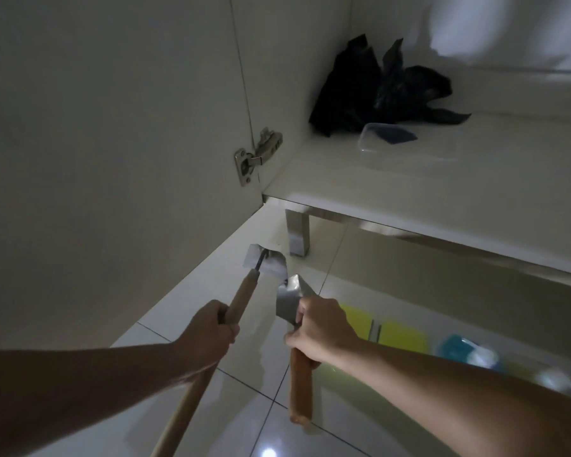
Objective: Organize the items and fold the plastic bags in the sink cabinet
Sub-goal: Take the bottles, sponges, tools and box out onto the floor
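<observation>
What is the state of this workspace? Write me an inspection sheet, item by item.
Surface: white cabinet floor, raised on a metal leg above a glossy tiled floor.
Job's things: crumpled black plastic bags in the back corner, unfolded; clear plastic container in front of them, something dark blue inside.
Clutter: yellow and blue items on the floor, blurred.
Hands: left hand grips a wooden-handled tool whose head is wrapped in pale material; right hand grips a second wooden-handled tool near its metal head.
Cables: nothing seen.
Surroundings: open cabinet door with metal hinge; dim light.
</observation>
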A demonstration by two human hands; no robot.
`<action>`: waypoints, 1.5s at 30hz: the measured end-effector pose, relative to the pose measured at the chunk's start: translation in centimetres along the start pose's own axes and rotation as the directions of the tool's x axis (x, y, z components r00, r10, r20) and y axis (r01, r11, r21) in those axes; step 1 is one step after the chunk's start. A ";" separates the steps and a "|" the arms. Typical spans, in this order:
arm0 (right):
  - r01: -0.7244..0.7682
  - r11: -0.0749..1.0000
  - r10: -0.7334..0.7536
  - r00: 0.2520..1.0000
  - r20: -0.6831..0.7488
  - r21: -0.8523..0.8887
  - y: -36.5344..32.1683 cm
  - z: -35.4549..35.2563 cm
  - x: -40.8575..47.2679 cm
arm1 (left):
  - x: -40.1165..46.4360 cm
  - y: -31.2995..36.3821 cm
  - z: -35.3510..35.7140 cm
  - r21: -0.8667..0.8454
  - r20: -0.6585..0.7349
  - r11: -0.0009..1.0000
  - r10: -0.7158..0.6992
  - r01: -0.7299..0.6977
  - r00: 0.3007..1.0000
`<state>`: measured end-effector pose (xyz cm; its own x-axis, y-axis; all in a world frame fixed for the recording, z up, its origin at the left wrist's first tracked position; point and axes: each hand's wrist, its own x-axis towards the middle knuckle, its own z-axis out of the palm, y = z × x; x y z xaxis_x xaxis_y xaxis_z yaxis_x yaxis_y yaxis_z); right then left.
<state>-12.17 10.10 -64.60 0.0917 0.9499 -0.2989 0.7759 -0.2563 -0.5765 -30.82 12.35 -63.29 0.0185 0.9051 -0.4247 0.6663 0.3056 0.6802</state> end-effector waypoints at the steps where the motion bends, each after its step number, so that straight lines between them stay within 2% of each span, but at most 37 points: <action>1: -0.013 1.000 0.013 1.000 -0.015 0.011 -0.1 0.6 0.5 | 0.8 0.0 0.2 0.012 -0.006 1.000 -0.002 0.002 1.000; 10: -0.116 0.993 0.113 0.988 -0.104 -0.024 0.0 2.0 4.4 | 5.7 1.0 2.8 0.055 -0.011 0.998 0.011 -0.011 1.000; 15: -0.142 0.990 0.141 0.986 -0.087 -0.013 0.3 2.9 5.3 | 7.5 1.4 3.6 0.066 -0.002 0.998 0.009 -0.008 1.000; 23: -0.158 0.987 0.159 0.984 -0.081 0.015 1.0 3.7 5.8 | 9.3 0.2 4.2 0.021 -0.035 0.997 -0.071 0.072 0.997; 28: -0.136 0.990 0.132 0.987 -0.091 -0.036 1.5 4.3 6.0 | 9.5 0.2 4.1 0.106 -0.027 0.993 -0.045 0.048 0.999; 31: -0.083 0.992 0.081 0.996 -0.027 -0.097 1.2 3.5 5.9 | 9.0 1.2 4.0 0.223 -0.070 0.975 -0.008 0.024 0.997; 34: 0.019 0.987 -0.016 1.000 0.018 -0.161 -0.3 0.3 5.4 | 7.6 3.4 4.0 0.384 -0.112 0.915 0.179 -0.123 0.977; 36: 0.077 0.985 -0.079 0.997 -0.004 -0.151 -1.5 -3.3 4.8 | 6.6 5.5 3.8 0.332 -0.127 0.892 0.365 -0.307 0.922; 39: 0.126 0.988 -0.128 0.992 -0.017 -0.084 -3.1 -10.2 3.7 | 4.9 10.1 3.3 0.200 -0.185 0.809 0.586 -0.554 0.789; 42: 0.123 0.992 -0.126 0.988 -0.090 -0.040 -3.1 -17.1 3.9 | 4.1 15.6 2.7 0.103 -0.232 0.742 0.665 -0.662 0.709; 45: 0.062 0.998 -0.065 0.984 -0.168 -0.024 -1.5 -22.7 6.0 | 5.2 20.8 2.9 0.032 -0.243 0.754 0.643 -0.657 0.726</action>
<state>1.36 20.27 -48.24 0.1447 0.9810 -0.1292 0.7948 -0.1930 -0.5753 -14.67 22.55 -53.10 0.2606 0.9257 0.2741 0.5139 -0.3734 0.7723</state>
